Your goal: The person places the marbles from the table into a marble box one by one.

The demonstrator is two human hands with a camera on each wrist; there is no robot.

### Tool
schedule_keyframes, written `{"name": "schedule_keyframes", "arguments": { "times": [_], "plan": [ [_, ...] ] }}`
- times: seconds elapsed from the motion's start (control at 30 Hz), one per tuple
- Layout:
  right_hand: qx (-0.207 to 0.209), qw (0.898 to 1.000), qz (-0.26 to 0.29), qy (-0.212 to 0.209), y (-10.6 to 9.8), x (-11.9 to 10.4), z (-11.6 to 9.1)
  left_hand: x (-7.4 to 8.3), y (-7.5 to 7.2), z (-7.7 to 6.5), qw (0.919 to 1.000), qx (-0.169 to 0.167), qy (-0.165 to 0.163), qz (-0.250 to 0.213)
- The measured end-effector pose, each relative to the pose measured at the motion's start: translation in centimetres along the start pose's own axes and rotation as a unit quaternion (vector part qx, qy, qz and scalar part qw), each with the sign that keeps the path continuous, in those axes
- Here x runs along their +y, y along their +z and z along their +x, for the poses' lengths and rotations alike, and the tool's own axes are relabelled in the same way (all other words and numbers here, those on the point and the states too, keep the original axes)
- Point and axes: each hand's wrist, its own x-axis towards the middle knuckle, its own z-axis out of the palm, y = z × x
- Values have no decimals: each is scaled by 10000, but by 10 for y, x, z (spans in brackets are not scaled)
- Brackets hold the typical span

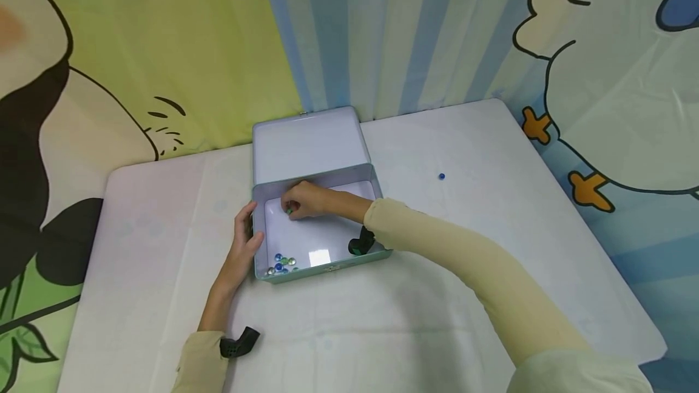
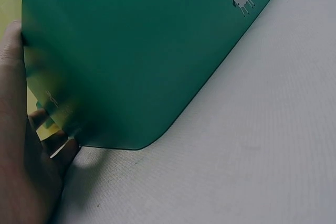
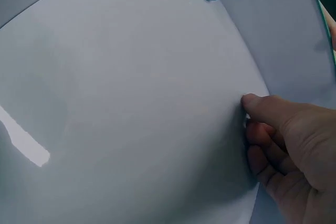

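In the head view, my right hand (image 1: 307,200) reaches into a shallow metal box (image 1: 322,270) with its lid (image 1: 308,144) open at the back. Thumb and fingers pinch a small greenish marble (image 1: 289,211) low at the box's left inner wall; the hand mostly hides it. My left hand (image 1: 243,244) rests along the outside of the left wall, fingers fairly straight and thumb at the rim. The left wrist view shows that hand (image 2: 37,145) beside the box's green printed side (image 2: 131,66). Several glass marbles (image 1: 280,267) lie in the front left corner.
A single blue marble (image 1: 442,176) sits on the white-covered table (image 1: 475,150), right of the box. A black wrist device (image 1: 240,342) is on the left sleeve, another (image 1: 361,241) by the right wrist. Cartoon-printed cloth (image 1: 437,29) hangs round the table's back and sides.
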Motion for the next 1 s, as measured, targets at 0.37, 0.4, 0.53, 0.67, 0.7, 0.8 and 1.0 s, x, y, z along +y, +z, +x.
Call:
{"name": "schedule_keyframes", "arguments": {
  "times": [0.37,0.4,0.53,0.67,0.7,0.8,1.0],
  "plan": [
    [975,9914,874,-19,-41,-12,-87,-2,2,2,9999,-1,49,107],
    [1332,9846,1130,40,-41,-12,-104,-2,2,2,9999,-16,57,132],
    [2794,9296,2334,581,-31,-14,-172,3,2,1,9998,-50,71,176],
    [3805,8632,3104,1169,-5,5,-217,4,-1,-1,9998,-55,107,163],
    [3976,8510,3190,1266,2,12,-224,4,-1,-1,9998,-55,94,166],
    [4239,8285,3323,1532,17,32,-237,1,-3,-1,9998,-44,78,167],
    [4189,8206,3411,1865,25,42,-249,2,1,-1,9998,-17,15,173]
  ]
}}
